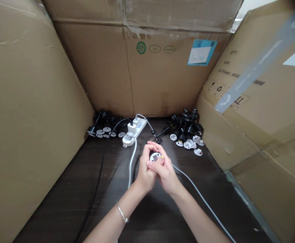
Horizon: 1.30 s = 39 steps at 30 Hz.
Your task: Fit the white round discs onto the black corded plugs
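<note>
Both my hands are closed together around a lamp head (152,155), whose round white board with small dark and yellow parts faces up between them. My left hand (146,168) wraps its left side, a silver bangle on the wrist. From the right, my right hand (167,170) grips it, thumb lying across the white face. Most of its body is hidden by my fingers. Just beyond my fingertips stands a small black clamp-like holder (157,137) with a thin wire tip by it.
A white power strip (127,141) with plugs and cables lies behind my hands. Piles of black lamp heads with white discs sit at the left (93,129) and right (191,127). Cardboard boxes wall in the dark table (68,192) on three sides. A grey cable (200,194) runs toward me.
</note>
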Tool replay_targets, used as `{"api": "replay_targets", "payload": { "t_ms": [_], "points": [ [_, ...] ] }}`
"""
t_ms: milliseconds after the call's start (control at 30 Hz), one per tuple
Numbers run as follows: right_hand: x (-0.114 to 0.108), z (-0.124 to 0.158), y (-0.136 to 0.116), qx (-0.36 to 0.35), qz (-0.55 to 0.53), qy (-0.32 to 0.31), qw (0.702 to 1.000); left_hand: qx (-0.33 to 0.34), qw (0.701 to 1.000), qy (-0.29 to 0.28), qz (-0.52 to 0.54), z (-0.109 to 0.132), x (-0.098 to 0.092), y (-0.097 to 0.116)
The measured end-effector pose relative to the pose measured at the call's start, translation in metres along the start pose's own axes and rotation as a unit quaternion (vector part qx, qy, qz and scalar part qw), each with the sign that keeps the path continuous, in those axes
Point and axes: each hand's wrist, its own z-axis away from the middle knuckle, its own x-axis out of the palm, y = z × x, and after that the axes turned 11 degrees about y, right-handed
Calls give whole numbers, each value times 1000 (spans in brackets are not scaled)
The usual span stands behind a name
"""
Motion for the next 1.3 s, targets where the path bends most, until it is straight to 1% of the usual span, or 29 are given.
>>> {"api": "replay_targets", "payload": {
  "t_ms": [67,133,233,300,367,533,633,733,800,1000,1067,1167,1233,1300],
  "points": [
    [-1,0,0,-10,-11,-4,1000,-6,1000,-6,-3,-1,0,0],
    [-3,-1,0,-10,-41,-13,999,-4,1000,-26,5,-4,-2,1],
    [-6,-4,0,28,-101,-12,994,-3,996,-91,18,-7,-5,2],
    [-8,-7,0,55,-116,0,992,-14,991,-131,19,-9,-7,4],
    [-8,-9,2,61,-104,12,993,-30,988,-153,13,-11,-10,6],
    [-8,-12,10,-1,-34,34,999,-44,983,-181,4,-13,-15,9],
    [-7,-14,13,-28,-21,47,998,-45,982,-176,51,-13,-15,4],
    [-7,-14,15,-37,-18,56,998,-35,982,-156,101,-12,-12,-1],
    [-7,-13,16,-31,-18,57,998,-34,982,-149,112,-12,-10,-3],
    [-7,-14,19,-25,-33,61,997,-52,976,-173,123,-10,-12,-3],
    [-7,-14,19,-31,-34,69,997,-56,976,-171,124,-10,-12,-3],
    [-6,-14,18,-18,-27,56,998,-82,981,-132,120,-10,-9,-4],
    [-6,-13,16,-2,-30,30,999,-96,985,-93,111,-11,-7,-4],
    [-7,-12,14,3,-48,0,999,-97,988,-67,98,-12,-5,-3]
  ]
}}
